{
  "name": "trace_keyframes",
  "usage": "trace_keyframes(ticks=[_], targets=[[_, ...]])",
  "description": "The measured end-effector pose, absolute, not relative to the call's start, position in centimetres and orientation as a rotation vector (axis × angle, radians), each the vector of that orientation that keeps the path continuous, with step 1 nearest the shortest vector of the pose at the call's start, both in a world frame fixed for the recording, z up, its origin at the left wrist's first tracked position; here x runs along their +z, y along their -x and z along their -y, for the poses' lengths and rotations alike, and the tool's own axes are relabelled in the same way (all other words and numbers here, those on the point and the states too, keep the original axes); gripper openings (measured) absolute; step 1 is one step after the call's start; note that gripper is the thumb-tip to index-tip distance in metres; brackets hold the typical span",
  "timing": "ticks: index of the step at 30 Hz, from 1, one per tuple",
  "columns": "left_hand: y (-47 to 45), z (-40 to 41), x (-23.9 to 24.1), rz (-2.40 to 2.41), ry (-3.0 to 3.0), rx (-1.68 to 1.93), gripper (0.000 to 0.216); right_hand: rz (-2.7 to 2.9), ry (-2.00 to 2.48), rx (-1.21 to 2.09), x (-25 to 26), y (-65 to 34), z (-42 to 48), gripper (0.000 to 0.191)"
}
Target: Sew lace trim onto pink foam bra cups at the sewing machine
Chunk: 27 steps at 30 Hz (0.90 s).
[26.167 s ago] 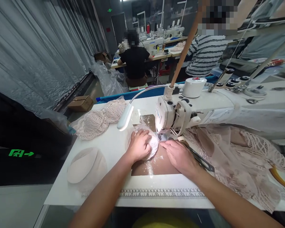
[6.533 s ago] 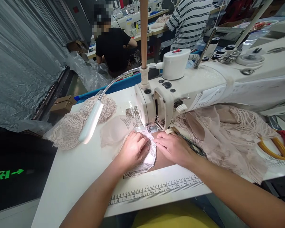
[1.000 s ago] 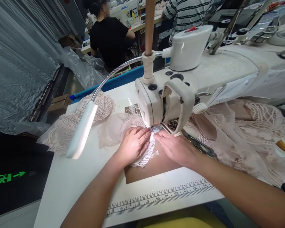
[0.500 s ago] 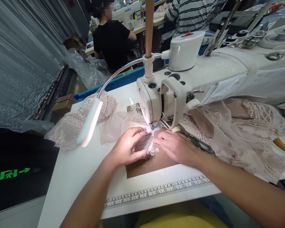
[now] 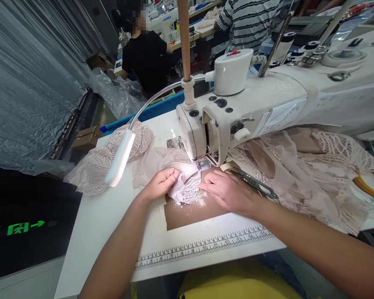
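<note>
Since the frame of half a second ago, the left hand [image 5: 162, 182] has moved back from over the lace piece [image 5: 190, 189] to its left border, and more of the lace is now uncovered; the right hand [image 5: 226, 189] stays almost in the same place.

The left thumb and fingers are closed together and pinch the pale cloth of the lace piece. The right hand lies with bent fingers, its forefinger touching the right border of the lace; I cannot tell if it grips anything. The lace piece lies partly folded on the brown plate [image 5: 187, 220], in front of the presser foot of the sewing machine [image 5: 193, 133], between this foot and the front edge of the table [image 5: 99, 232]. Thin pale mesh [image 5: 146, 164] spreads on its left; whether the two are joined is not clear.

Along the front edge runs a ruler strip [image 5: 202, 251]. Near the far left corner rest lace cups [image 5: 90, 174], with the lamp [image 5: 121, 160] in front of them. To the right of the right hand are dark snips [image 5: 257, 185], just beside a heap of lace fabric [image 5: 299, 178] which reaches toward the front edge.
</note>
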<state>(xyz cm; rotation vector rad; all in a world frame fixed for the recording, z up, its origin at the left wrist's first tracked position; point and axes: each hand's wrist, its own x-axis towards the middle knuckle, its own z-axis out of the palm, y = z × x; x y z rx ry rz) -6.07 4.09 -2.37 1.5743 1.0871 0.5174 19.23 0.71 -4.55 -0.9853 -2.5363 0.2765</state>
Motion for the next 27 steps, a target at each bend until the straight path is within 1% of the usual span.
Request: trace_keyframes(ticks=[5,9,11,14,16,18,23,26,27], targets=[[5.4,-4.3,-1.6,-1.054,-1.695,0.414,0.039,2.537,0.984,0.274,-4.4,-19.1,-0.8,0.033],[5.0,-2.7,0.5,-0.918,-1.764,0.233,0.029,2.547,0.966,0.286,-4.3,-19.2,-0.8,0.033],[5.8,-1.3,1.4,-0.924,-1.712,0.219,0.028,2.561,0.976,0.3,-4.3,-19.3,-0.8,0.033],[7.6,0.6,1.5,-1.254,-1.619,0.382,0.033,2.574,1.002,0.305,-4.2,-19.3,-0.8,0.033],[8.5,1.3,0.7,-1.528,-1.55,0.483,0.034,2.582,1.001,0.299,-4.1,-19.3,-0.8,0.034],[8.5,1.5,-0.5,-1.661,-1.481,0.535,0.033,2.6,0.999,0.282,-4.0,-19.2,-0.7,0.034],[5.9,1.2,-2.2,-1.547,-1.326,0.763,0.028,2.626,1.01,0.217,-4.0,-19.1,-0.5,0.035],[4.3,1.3,-1.9,-1.367,-1.044,0.903,0.02,2.623,1.005,0.211,-4.0,-19.1,-0.4,0.035],[3.9,1.4,-1.8,-1.305,-0.944,0.946,0.021,2.625,1.005,0.211,-4.1,-19.1,-0.4,0.035]])
